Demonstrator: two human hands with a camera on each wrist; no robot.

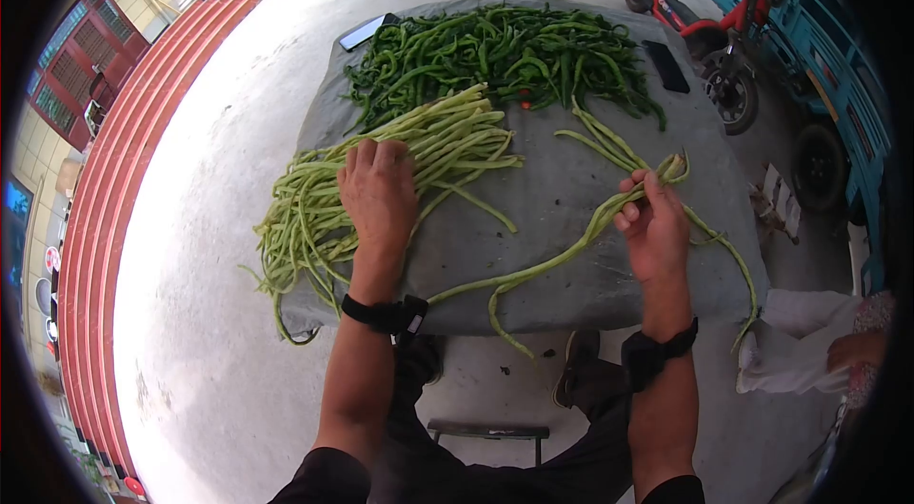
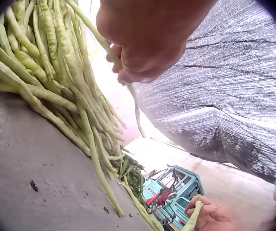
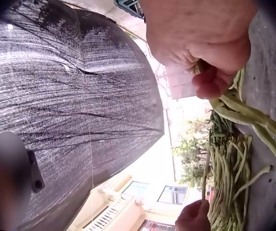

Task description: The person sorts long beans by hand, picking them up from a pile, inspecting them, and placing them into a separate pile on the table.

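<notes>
Pale green long beans (image 1: 309, 185) lie in a large heap at the left of the grey-covered table. My left hand (image 1: 379, 195) is over that heap, its fingers bent. In the left wrist view, the left thumb and fingers pinch a single long bean (image 2: 137, 108), whose end hangs below them. Off to the right, my right hand (image 1: 657, 228) grips a few long beans (image 1: 595, 230) near their ends. Some of these trail left across the table, and others droop over its right front edge. The right wrist view shows their stems (image 3: 246, 115) coming out below the curled fingers.
Dark green peppers (image 1: 495, 52) are heaped along the back of the table cover (image 1: 543, 190). A phone (image 1: 666, 66) lies to their right, another shiny one (image 1: 367, 32) at the back left. Another person's leg (image 1: 804, 337) is by the right edge; a teal three-wheeler (image 1: 809, 57) stands beyond.
</notes>
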